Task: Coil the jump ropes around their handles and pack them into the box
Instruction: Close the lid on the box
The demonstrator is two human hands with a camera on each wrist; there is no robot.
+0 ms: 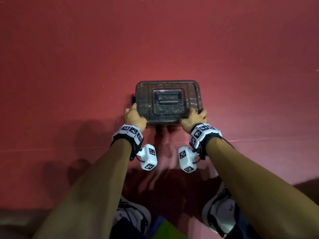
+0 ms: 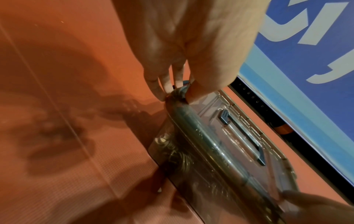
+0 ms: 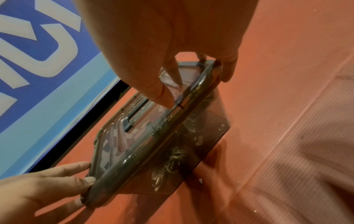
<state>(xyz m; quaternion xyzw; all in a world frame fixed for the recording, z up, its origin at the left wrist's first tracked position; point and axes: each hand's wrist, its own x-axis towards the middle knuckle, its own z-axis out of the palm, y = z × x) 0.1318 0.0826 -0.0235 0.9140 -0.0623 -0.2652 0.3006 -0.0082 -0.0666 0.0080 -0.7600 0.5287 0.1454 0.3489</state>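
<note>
A smoky see-through box (image 1: 168, 100) stands on the red mat with its lid (image 1: 172, 87) on; the carry handle (image 1: 168, 97) lies flat in the lid's recess. Coiled jump ropes (image 2: 178, 156) show through the near wall, also as the ropes (image 3: 178, 156) in the right wrist view. My left hand (image 1: 133, 114) pinches the lid's near-left corner, thumb on top and fingers (image 2: 162, 84) over the rim. At the near-right corner my right hand (image 1: 196, 117) grips the lid the same way, thumb (image 3: 162, 97) pressing on top.
A blue banner (image 2: 306, 60) with white letters stands on a black base behind the box. A black latch (image 1: 133, 99) sticks out at the box's left side. My shoes (image 1: 133, 216) are near the bottom edge. A seam (image 1: 69, 149) crosses the mat.
</note>
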